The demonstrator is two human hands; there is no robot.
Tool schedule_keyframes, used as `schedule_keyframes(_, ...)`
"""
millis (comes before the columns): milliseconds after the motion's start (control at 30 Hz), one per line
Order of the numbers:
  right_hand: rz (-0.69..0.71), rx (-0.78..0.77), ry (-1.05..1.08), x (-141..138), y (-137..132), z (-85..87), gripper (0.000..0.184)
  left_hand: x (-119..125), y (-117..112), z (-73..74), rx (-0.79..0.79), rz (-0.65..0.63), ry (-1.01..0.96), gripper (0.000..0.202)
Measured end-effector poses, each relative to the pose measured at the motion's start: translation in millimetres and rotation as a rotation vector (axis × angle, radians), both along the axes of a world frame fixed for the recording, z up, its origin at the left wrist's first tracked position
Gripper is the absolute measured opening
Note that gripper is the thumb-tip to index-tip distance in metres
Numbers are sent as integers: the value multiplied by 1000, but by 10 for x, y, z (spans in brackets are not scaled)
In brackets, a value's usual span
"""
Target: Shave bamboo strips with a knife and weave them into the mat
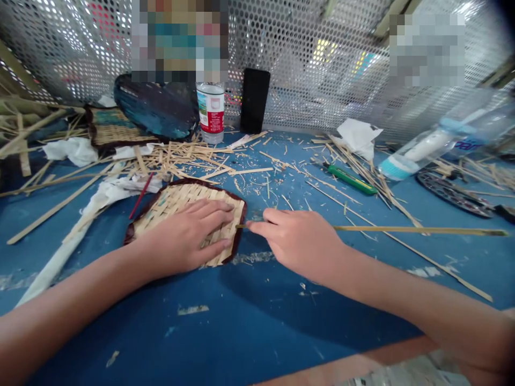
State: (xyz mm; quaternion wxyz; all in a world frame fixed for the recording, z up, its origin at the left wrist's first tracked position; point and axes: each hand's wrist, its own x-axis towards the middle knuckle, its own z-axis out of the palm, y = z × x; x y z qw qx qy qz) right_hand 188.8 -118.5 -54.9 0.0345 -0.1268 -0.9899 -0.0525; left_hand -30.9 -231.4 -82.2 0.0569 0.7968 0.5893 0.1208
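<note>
The worktop (249, 321) is blue, scuffed with pale flecks. Under the left hand (187, 236), the woven mat (177, 201) shows a straw-coloured checker weave inside a dark maroon border. The right hand (300, 241) pinches a tan bamboo strip (418, 230). Far right lies a green utility knife (352, 180). At the far edge stand a black phone (254, 101) and a bottle (211, 113) labelled red and white.

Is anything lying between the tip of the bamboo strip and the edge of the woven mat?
Nothing visible. The bamboo strip pinched in the right hand reaches the woven mat at its right edge, beside the left hand lying flat on it. Loose shavings lie farther back.
</note>
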Motion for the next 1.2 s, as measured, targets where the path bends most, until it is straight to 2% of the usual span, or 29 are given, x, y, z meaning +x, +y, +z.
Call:
schedule_keyframes(133,-35,-200,63,-11,93,-68,34,8,-5,-12,10,0,14,40)
schedule_keyframes(300,75,-360,274,-15,54,-36,35,-5,-7,-9,74,-15,10,36)
schedule_keyframes(400,126,-467,411,-5,-60,72,31,60,-51,68,192,-40,-46,23)
schedule_keyframes(467,143,-628,489,13,-149,170,24,178,-109,137,237,-59,-149,17)
schedule_keyframes(600,111,-1053,561,66,-302,418,12,558,-227,251,133,-56,-388,11)
schedule_keyframes(667,157,-1149,614,83,-357,566,10,769,-247,312,83,-39,-493,14)
schedule_keyframes(733,287,-1107,674,86,-402,736,8,965,-236,406,97,-35,-600,20)
schedule_keyframes(833,416,-916,688,82,-434,1037,13,1205,-166,622,142,29,-764,25)
schedule_keyframes(933,330,-707,619,116,-279,1301,29,1326,-40,835,129,146,-904,29)
schedule_keyframes(1000,232,-541,557,190,25,1348,34,1313,48,903,83,141,-1038,28)
schedule_keyframes(1067,100,-369,504,316,480,1229,35,1223,105,883,18,162,-1160,27)
schedule_keyframes(1100,0,-297,478,397,734,1109,35,1159,116,842,-14,224,-1185,28)
schedule_keyframes(1133,-128,-242,449,486,986,957,36,1090,116,785,-59,294,-1177,30)
schedule_keyframes(1200,-429,-197,300,667,1420,607,39,960,96,638,-77,349,-1141,30)
